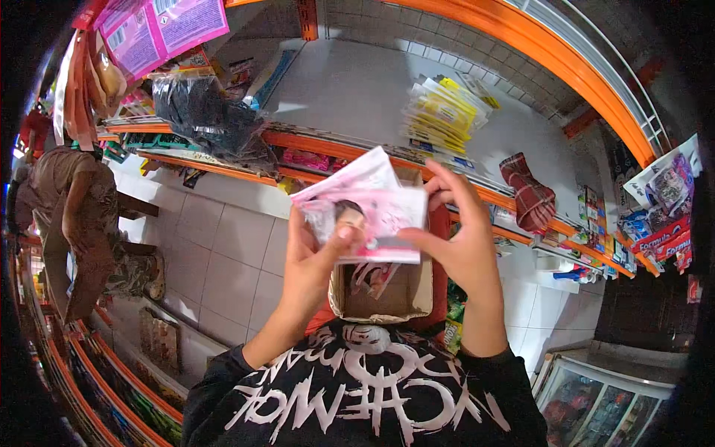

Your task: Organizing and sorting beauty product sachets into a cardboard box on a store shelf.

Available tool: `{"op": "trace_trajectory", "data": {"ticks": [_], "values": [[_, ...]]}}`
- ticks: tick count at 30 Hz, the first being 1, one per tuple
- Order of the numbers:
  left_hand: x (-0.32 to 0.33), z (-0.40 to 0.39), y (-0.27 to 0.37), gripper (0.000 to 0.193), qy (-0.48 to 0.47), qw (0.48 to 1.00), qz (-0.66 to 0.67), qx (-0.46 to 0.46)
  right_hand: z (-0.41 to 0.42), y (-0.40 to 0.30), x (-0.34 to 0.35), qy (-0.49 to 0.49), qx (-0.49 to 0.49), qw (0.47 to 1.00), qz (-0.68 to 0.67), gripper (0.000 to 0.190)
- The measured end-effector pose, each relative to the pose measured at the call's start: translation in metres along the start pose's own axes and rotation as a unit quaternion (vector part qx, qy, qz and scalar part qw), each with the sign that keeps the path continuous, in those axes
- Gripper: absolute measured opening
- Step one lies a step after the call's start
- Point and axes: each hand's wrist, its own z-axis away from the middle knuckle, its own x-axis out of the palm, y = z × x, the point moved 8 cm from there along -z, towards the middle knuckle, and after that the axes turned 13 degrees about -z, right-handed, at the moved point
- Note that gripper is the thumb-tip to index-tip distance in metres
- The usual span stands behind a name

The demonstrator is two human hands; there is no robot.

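My left hand [313,251] grips several pink and white flat packets [385,218], fanned out, its thumb lying across the front one. At their right edge is my right hand [461,223], fingers spread, the thumb at the front packet's lower right; blur hides whether it pinches that packet. Below the packets, on my lap, an open cardboard box [385,302] holds at least one more packet [374,279]. On the shelf in front, a stack of yellow and clear packets [444,114] stands right of centre.
Orange-edged shelving [335,148] curves across in front, with a dark plastic bag [206,112] at left and a red plaid cloth [528,193] at right. Pink packets [167,33] hang upper left. Another person [75,223] is at far left. A glass-topped freezer [603,391] stands lower right.
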Motion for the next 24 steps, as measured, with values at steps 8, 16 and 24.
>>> {"op": "trace_trajectory", "data": {"ticks": [8, 16, 24], "values": [[0.001, 0.004, 0.0, 0.049, -0.003, 0.988, 0.138, -0.062, 0.018, 0.057, 0.015, 0.006, 0.155, 0.957, -0.244, 0.073], [-0.031, -0.004, 0.001, 0.041, 0.076, 0.996, 0.042, -0.013, 0.019, 0.048, 0.009, -0.128, 0.165, 0.975, -0.081, 0.026], [-0.05, -0.009, 0.019, 0.042, 0.138, 0.987, -0.02, 0.075, 0.004, -0.014, 0.033, -0.424, -0.097, 0.899, 0.044, 0.017]]}}
